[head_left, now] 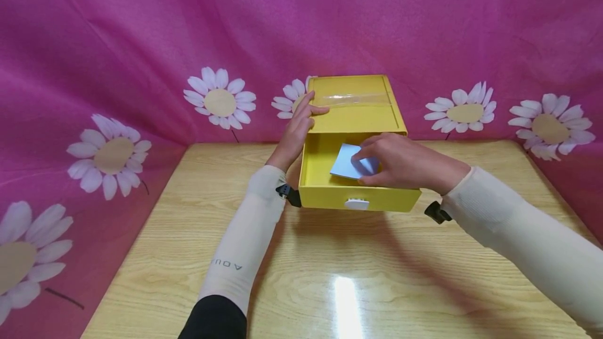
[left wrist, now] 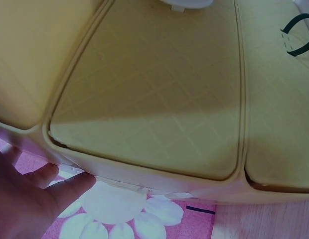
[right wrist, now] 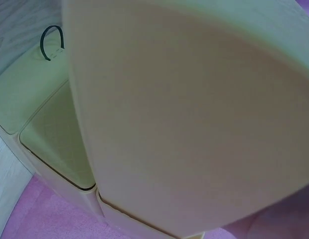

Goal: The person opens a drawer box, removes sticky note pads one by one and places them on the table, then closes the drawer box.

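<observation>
A yellow drawer unit (head_left: 355,119) stands at the back of the table, its top drawer (head_left: 320,196) pulled out. My left hand (head_left: 298,132) rests on the unit's left side and top edge; in the left wrist view the left hand (left wrist: 30,199) touches the edge beside the drawer fronts. Inside the drawer lies a light blue paper pad (head_left: 346,164), tilted. My right hand (head_left: 400,164) reaches into the drawer, thumb and fingers curled at the pad's right part. The right wrist view is mostly filled by the drawer's outer side (right wrist: 184,114).
The drawer has a white handle (head_left: 357,204). Lower down the unit, the wrist views show another drawer front with a dark loop (left wrist: 299,35). Clear tape (head_left: 353,99) crosses the unit's top. A pink cloth with daisies (head_left: 358,20) hangs behind the wooden table (head_left: 212,187).
</observation>
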### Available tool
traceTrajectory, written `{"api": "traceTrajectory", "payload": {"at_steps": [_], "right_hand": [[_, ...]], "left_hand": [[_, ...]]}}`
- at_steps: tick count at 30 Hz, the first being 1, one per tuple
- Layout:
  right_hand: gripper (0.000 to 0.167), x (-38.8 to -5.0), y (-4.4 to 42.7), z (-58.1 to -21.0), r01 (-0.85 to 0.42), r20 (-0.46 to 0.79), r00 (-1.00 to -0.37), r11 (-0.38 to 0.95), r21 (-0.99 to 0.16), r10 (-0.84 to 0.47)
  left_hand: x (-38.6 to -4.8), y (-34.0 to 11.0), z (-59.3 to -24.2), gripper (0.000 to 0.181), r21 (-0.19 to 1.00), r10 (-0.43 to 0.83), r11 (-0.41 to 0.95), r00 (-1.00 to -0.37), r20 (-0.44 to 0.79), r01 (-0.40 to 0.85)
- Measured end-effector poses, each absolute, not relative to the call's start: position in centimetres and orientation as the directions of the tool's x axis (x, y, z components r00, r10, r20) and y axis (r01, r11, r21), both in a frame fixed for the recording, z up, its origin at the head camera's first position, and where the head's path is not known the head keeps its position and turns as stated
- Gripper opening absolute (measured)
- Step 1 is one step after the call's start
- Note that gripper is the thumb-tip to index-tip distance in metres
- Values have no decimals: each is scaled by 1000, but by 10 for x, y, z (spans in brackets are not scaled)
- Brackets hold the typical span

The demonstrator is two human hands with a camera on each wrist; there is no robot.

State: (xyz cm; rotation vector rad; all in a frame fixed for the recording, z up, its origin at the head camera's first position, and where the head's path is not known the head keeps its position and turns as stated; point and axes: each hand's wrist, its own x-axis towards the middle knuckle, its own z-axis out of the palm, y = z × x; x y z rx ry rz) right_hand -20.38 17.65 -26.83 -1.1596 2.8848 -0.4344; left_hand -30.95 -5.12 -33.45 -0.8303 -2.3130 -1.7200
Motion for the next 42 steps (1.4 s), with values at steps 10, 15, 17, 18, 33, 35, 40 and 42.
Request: {"api": "traceTrajectory", "payload": {"at_steps": [10,15,17,18,33,35,40,42], "right_hand": [[32,-201,177,-263,-683,105,-721,678,-272,-685],[32,-200,177,-261,-686,105,-718,673,-279,-688],[33,-200,177,-261,-683,104,-721,675,-279,-686],[34,-200,178,-261,-684,106,-720,674,-280,-686],[34,-196,184,-255,-691,130,-717,674,-263,-685],[35,-196,185,-254,-688,129,-720,675,-266,-682],[34,-195,187,-252,-688,132,-719,674,-269,-682],[34,-195,187,-251,-692,138,-717,671,-266,-684]], "left_hand": [[-311,-51,-337,48,835,340,197,-835,433,513],[-306,-51,-332,46,837,342,204,-838,425,508],[-306,-52,-332,46,838,345,201,-837,425,508],[-306,-52,-332,46,840,345,200,-838,422,505],[-312,-51,-337,47,837,338,196,-837,431,511],[-312,-51,-337,47,839,338,191,-837,431,509],[-312,-51,-337,47,839,336,191,-837,432,510],[-312,-51,-336,47,842,339,192,-839,426,505]]}}
